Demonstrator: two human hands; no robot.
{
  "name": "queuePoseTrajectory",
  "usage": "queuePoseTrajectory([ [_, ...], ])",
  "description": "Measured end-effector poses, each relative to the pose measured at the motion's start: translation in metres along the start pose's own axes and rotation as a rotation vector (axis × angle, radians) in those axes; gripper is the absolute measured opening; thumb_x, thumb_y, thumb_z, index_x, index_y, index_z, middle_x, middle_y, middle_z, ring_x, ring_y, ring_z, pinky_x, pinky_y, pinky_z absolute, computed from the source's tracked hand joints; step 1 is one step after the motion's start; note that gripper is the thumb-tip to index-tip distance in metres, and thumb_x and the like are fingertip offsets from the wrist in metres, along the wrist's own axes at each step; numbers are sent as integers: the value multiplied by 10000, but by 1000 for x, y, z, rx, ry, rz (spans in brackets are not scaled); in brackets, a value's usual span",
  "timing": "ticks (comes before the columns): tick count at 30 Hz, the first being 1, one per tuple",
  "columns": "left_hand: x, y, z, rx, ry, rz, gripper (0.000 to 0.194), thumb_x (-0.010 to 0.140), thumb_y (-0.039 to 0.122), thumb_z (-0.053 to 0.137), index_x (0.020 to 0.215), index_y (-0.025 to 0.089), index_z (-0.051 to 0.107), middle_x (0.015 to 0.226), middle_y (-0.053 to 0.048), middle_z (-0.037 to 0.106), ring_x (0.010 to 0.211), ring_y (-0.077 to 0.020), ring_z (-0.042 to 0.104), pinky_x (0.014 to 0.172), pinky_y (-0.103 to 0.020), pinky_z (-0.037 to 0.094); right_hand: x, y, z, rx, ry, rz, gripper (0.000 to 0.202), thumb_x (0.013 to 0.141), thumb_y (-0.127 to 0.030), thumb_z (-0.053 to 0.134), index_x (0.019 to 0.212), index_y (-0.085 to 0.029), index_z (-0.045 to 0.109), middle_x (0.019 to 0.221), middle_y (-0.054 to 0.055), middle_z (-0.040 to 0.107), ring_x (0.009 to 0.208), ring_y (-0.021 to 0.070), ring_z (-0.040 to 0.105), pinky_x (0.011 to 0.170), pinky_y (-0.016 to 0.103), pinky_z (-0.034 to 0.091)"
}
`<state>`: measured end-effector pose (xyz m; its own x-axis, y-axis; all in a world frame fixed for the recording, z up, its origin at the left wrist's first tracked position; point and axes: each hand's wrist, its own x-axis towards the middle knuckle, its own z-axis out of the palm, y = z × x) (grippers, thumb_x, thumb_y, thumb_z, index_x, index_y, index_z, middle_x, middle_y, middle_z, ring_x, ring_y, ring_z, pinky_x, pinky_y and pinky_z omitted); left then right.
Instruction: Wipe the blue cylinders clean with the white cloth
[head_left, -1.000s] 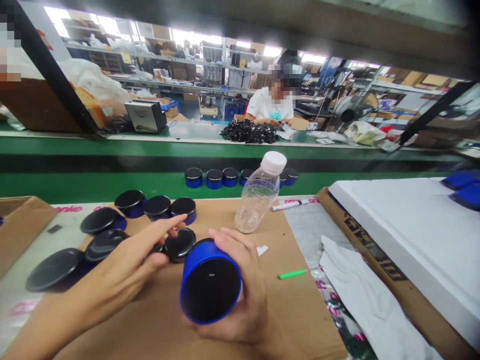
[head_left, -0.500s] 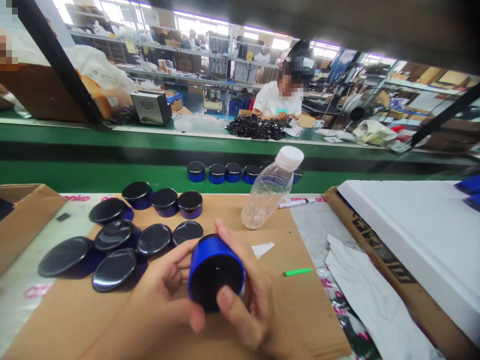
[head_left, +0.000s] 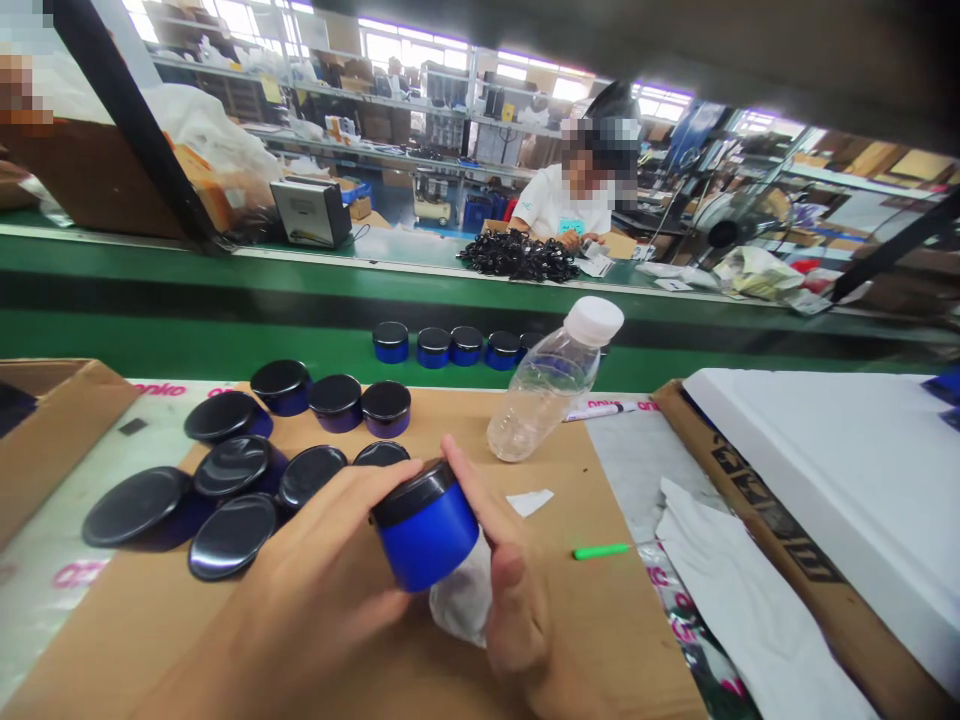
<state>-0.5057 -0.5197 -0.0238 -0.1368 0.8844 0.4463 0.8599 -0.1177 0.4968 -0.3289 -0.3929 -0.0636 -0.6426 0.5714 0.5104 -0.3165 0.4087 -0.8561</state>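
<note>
A blue jar with a black lid [head_left: 429, 530] is held tilted between both hands above the cardboard sheet [head_left: 600, 630]. My left hand [head_left: 322, 560] grips its left side, fingers reaching up to the lid. On the right side, my right hand [head_left: 506, 570] presses the jar with its fingers and has a white cloth [head_left: 463, 598] bunched under its palm. To the left stand several similar black-lidded jars [head_left: 335, 400]. Behind them, more jars [head_left: 433, 346] line up on the green surface.
A leaning clear bottle [head_left: 544, 385] stands beyond my hands. A green tool [head_left: 600, 552], a marker [head_left: 596, 411] and a white cloth strip [head_left: 735, 580] lie rightward, beside a box with white foam [head_left: 840, 460]. Across the bench sits a person [head_left: 562, 205].
The jar has been turned so its blue side faces me instead of its dark end. The white cloth now shows beneath it, and my left fingers have moved up over the lid.
</note>
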Motion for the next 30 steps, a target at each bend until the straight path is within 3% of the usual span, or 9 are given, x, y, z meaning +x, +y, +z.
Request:
queuePoseTrajectory([
  [4,-2,-8,-2,114,-2,3,651,1007,341,745,1588,360,452,1460,-33,747,1236,-232,799,1047,-242,672,2,9,4,-4,-35,-43,1004,911,-635,917,1756,-459,402,1794,-6,523,1650,276,519,1341,379,466],
  [6,-5,-9,-1,147,5,12,616,1017,350,731,1573,321,468,1444,-56,740,1243,-245,781,1063,-267,670,0,11,7,56,-42,-28,1117,824,-595,1004,1757,-401,423,1753,55,570,1621,309,558,1339,414,479],
  [12,-8,-9,18,239,143,119,488,1057,160,568,1534,263,546,1379,-100,655,1255,-270,674,1090,-372,604,-5,4,15,250,-16,333,712,1117,-586,677,1725,-293,448,1784,104,530,1649,253,520,1357,422,460],
  [17,-5,-15,27,149,160,83,461,1083,327,583,1540,285,543,1498,-117,693,1398,-320,699,1169,-432,627,10,-10,5,392,-377,471,1435,900,-536,962,1822,-112,-52,1912,190,126,1774,270,190,1429,430,258],
  [19,-7,-14,26,55,121,22,503,1110,401,578,1598,302,512,1573,-106,709,1433,-315,722,1202,-427,632,15,-12,2,465,-412,471,1494,865,-545,991,1814,-106,-76,1908,192,149,1767,255,198,1410,402,269],
  [22,-12,-8,24,-82,91,-116,565,1109,622,622,1613,387,523,1608,-46,720,1421,-291,751,1200,-377,637,12,-9,1,459,-378,368,1312,902,-561,958,1838,-296,77,1885,95,319,1736,246,308,1390,414,316],
  [25,-16,-3,21,-161,100,-212,634,1031,790,651,1576,478,562,1589,37,741,1399,-238,767,1180,-268,616,2,-5,-1,104,-320,161,1108,1027,-583,817,1807,-495,35,1918,-36,192,1759,234,206,1396,462,289],
  [28,-17,-2,19,-363,69,-238,652,906,755,846,1490,533,661,1470,101,814,1264,-192,835,1083,-169,627,-4,-6,-2,-368,-222,-149,770,1155,-614,572,1816,-420,227,1920,-63,84,1782,244,129,1419,495,249],
  [30,-18,-3,19,-586,38,-254,728,792,653,993,1451,533,710,1430,94,835,1224,-215,852,1062,-204,657,-6,-11,-1,-536,-136,-360,545,1212,-540,452,1683,-282,551,1889,-16,277,1761,237,268,1421,447,310],
])
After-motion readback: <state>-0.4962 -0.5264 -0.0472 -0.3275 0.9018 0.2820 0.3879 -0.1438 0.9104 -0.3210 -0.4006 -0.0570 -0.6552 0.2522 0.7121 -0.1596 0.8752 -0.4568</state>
